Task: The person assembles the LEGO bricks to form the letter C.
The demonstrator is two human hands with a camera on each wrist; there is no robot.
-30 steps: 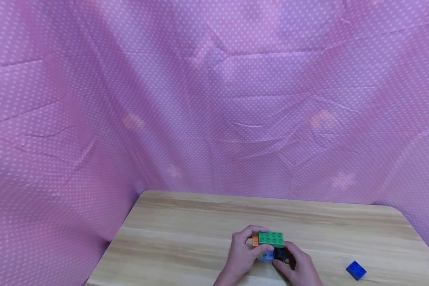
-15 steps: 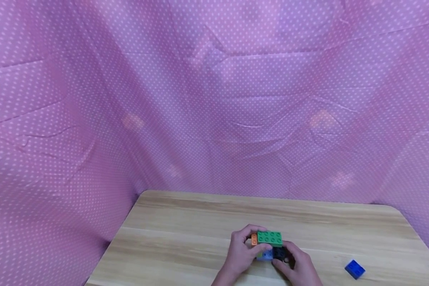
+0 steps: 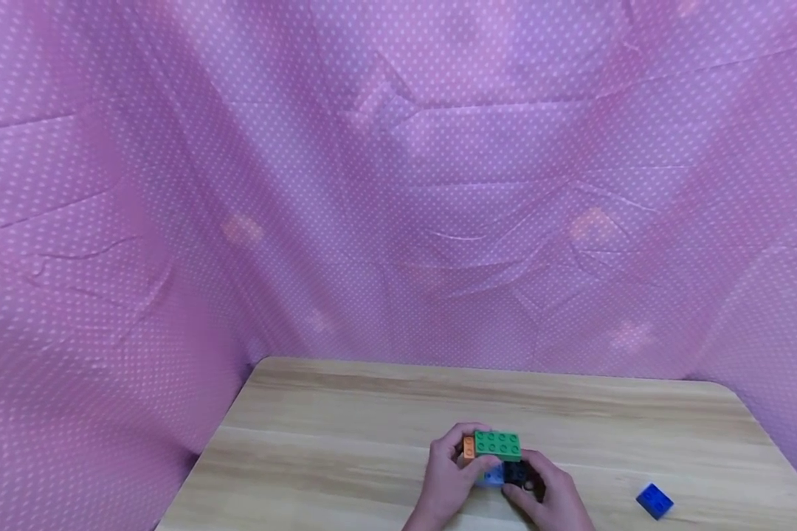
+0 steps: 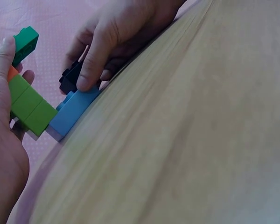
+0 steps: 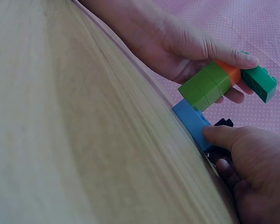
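My left hand (image 3: 442, 478) grips the upper part of a toy-brick build, thumb in front and fingers behind. A long green brick (image 3: 497, 442) tops it, jutting right over an orange brick (image 3: 468, 447). Below that, lime green bricks (image 4: 30, 105) form a column, seen in both wrist views. At its foot a light blue brick (image 4: 74, 112) lies on the table. My right hand (image 3: 553, 493) pinches a black brick (image 3: 514, 472) at the light blue brick's right end, the thumb also touching the blue. Whether the black one is pressed on cannot be told.
A loose dark blue brick (image 3: 654, 501) lies on the wooden table (image 3: 332, 428), right of my right hand. Pink dotted cloth (image 3: 398, 221) hangs behind the table and at its sides.
Both hands keep their grip on the bricks and hardly move. The whole head view has shifted slightly, the loose blue brick along with it.
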